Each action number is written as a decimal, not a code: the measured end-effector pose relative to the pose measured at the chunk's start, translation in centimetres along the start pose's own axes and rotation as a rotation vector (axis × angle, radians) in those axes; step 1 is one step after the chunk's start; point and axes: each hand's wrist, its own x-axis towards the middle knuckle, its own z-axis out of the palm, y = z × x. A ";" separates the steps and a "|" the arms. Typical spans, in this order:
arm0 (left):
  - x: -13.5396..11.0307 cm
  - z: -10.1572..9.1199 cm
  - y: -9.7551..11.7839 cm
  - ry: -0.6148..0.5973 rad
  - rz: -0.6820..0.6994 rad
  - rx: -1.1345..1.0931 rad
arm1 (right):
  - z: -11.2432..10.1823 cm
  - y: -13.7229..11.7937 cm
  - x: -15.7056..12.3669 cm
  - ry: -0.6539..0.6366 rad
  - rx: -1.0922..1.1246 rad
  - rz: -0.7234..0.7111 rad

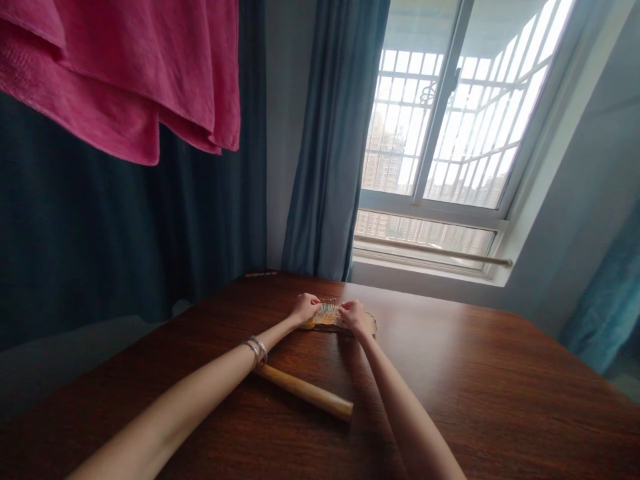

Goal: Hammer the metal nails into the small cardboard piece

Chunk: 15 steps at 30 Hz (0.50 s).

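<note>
A wooden hairbrush lies on the dark wooden table [475, 373], its bristled head [327, 315] far from me and its long handle [307, 392] pointing back toward me. My left hand [304, 308] rests curled on the left edge of the brush head. My right hand [354, 315] is curled on the right side, fingertips pinched among the bristles. What the fingers pinch is too small to make out. Thin bangles [256, 349] circle my left wrist, which lies across the handle.
A pink cloth [130, 73] hangs overhead at the upper left. Dark teal curtains [330, 147] hang behind the table, beside a barred window [450, 120] with a wooden rod [430, 250] below it. The table's far edge meets the wall.
</note>
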 end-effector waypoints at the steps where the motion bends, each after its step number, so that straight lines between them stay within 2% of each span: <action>1: 0.0 0.1 -0.1 0.012 0.006 0.001 | 0.3 0.1 0.1 -0.003 0.008 -0.002; 5: 0.2 0.0 -0.1 0.048 -0.008 -0.022 | 1.1 0.2 0.3 -0.002 0.039 -0.021; 8: 0.3 -0.7 0.4 0.050 -0.039 -0.059 | 1.0 -0.2 0.2 0.007 0.050 -0.031; 10: 0.2 -1.5 0.7 0.031 0.000 -0.055 | 0.7 -0.7 0.1 0.017 0.054 -0.040; 12: -0.2 -2.3 1.0 -0.062 0.093 -0.023 | 0.1 -1.2 0.0 0.020 0.054 -0.057; 15: -1.1 -3.6 1.2 -0.344 0.263 -0.009 | -1.1 -1.8 -0.5 -0.051 0.043 -0.115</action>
